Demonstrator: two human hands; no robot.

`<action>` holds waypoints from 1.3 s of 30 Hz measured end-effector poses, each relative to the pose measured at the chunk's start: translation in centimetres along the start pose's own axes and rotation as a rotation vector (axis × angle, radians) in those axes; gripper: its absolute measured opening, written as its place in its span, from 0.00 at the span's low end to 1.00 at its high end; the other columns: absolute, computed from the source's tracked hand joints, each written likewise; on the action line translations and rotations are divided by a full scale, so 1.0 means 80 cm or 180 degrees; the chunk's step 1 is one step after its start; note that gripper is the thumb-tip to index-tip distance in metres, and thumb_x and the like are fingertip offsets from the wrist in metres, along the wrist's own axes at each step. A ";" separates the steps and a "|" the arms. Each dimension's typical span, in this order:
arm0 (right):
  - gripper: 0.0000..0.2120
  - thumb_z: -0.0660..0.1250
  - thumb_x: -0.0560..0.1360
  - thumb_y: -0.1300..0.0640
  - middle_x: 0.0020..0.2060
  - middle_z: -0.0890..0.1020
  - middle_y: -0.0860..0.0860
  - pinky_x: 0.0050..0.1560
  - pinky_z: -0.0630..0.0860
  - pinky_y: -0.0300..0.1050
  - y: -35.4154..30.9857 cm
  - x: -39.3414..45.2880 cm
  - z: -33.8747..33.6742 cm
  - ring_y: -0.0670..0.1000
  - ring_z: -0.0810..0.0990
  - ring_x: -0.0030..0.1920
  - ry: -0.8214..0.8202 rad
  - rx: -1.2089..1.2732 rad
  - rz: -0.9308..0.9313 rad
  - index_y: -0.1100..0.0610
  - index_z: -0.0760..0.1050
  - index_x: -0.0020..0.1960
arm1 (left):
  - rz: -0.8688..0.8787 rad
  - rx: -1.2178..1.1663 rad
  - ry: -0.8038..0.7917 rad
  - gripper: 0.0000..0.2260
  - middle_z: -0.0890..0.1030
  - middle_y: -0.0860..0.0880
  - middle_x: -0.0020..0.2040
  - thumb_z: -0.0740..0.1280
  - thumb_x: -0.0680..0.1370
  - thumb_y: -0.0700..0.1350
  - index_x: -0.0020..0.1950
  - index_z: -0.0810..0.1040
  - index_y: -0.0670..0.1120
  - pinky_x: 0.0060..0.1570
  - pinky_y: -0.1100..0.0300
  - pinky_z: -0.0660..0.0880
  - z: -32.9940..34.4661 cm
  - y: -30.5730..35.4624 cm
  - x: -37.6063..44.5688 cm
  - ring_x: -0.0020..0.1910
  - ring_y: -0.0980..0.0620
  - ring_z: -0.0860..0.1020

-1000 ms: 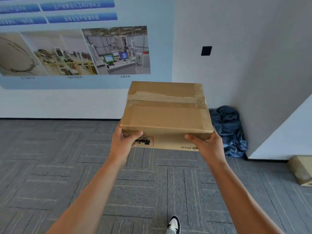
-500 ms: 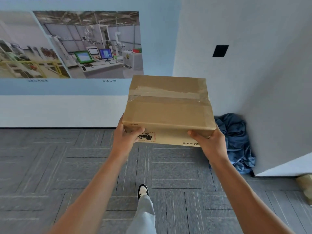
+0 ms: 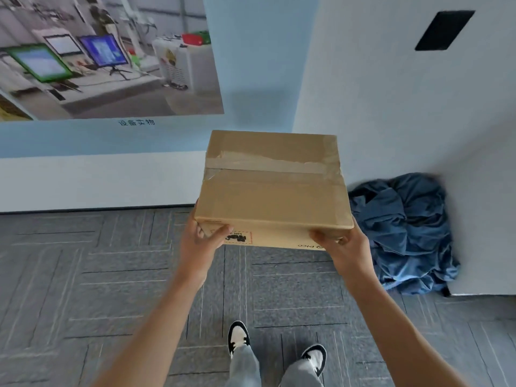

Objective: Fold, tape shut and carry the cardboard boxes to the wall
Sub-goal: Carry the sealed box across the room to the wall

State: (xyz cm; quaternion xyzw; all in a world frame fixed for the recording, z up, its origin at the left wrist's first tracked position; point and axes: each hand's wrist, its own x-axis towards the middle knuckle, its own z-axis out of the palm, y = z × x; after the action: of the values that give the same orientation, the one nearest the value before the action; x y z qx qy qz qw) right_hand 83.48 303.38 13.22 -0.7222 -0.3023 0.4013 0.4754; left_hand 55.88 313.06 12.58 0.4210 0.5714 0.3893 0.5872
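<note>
Item: cardboard box (image 3: 273, 188), one, flaps folded shut, a strip of tape (image 3: 272, 163) across the top seam, wrinkled along one edge. Contents: cannot tell, the box is closed

Position: held in the air at about waist height before me, above the grey carpet (image 3: 83, 275), near the wall (image 3: 97, 180) but not touching it

Grip, left hand (image 3: 199, 241): fingers closed round the near left corner, thumb on the front face beside a printed label

Grip, right hand (image 3: 344, 247): closed round the near right corner, thumb along the lower front edge. Both hands carry the load between them

Step in hand, as I judge it: carrying; folding and taping look done for this box

Next move calls for: lowering the box to the carpet at the foot of the wall, keeping it level, setting it flush and clear of the blue cloth heap (image 3: 405, 233) in the corner to the right, then releasing both hands

Also noted: my two shoes (image 3: 238, 337) at bottom of view; a large poster (image 3: 97, 57) on the wall
</note>
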 end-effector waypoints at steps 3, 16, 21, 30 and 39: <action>0.30 0.83 0.69 0.57 0.52 0.86 0.39 0.55 0.82 0.45 0.097 0.067 0.027 0.42 0.85 0.53 -0.0076 -0.0025 0.0078 0.45 0.76 0.67 | -0.0090 -0.0001 0.0092 0.32 0.84 0.54 0.60 0.79 0.69 0.41 0.70 0.74 0.50 0.52 0.53 0.84 0.014 -0.103 0.068 0.62 0.54 0.82; 0.31 0.80 0.72 0.60 0.48 0.86 0.38 0.56 0.82 0.47 0.626 0.305 0.173 0.40 0.84 0.50 -0.0205 -0.0141 0.0242 0.47 0.75 0.72 | -0.0324 0.0248 0.0298 0.26 0.85 0.52 0.58 0.83 0.68 0.40 0.61 0.77 0.53 0.62 0.40 0.79 0.024 -0.649 0.325 0.62 0.48 0.82; 0.31 0.81 0.71 0.57 0.51 0.86 0.43 0.61 0.82 0.53 0.753 0.370 0.215 0.45 0.84 0.54 -0.0190 -0.0081 0.0250 0.46 0.74 0.71 | -0.0206 0.0295 0.0271 0.30 0.85 0.50 0.57 0.83 0.65 0.44 0.64 0.76 0.49 0.60 0.40 0.81 0.026 -0.765 0.402 0.61 0.47 0.83; 0.41 0.82 0.70 0.48 0.58 0.82 0.36 0.65 0.76 0.51 0.827 0.428 0.245 0.38 0.79 0.59 -0.0060 -0.0428 0.0361 0.43 0.66 0.77 | -0.0171 0.0690 0.0087 0.43 0.80 0.56 0.66 0.84 0.64 0.55 0.74 0.68 0.58 0.71 0.44 0.74 0.042 -0.844 0.472 0.67 0.54 0.77; 0.35 0.55 0.86 0.39 0.85 0.49 0.53 0.83 0.43 0.60 0.820 0.418 0.262 0.53 0.42 0.85 -0.0051 -0.3727 -0.1766 0.54 0.50 0.86 | 0.2059 0.4426 -0.0120 0.37 0.41 0.44 0.85 0.63 0.84 0.54 0.86 0.45 0.47 0.79 0.32 0.46 0.108 -0.835 0.435 0.84 0.43 0.42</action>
State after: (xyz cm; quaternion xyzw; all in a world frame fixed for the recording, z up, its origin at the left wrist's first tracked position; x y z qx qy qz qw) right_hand 85.48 316.10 -62.28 -0.7540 -0.6500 0.0377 0.0866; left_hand 64.42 322.42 -62.14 0.8463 0.5231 0.0855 0.0537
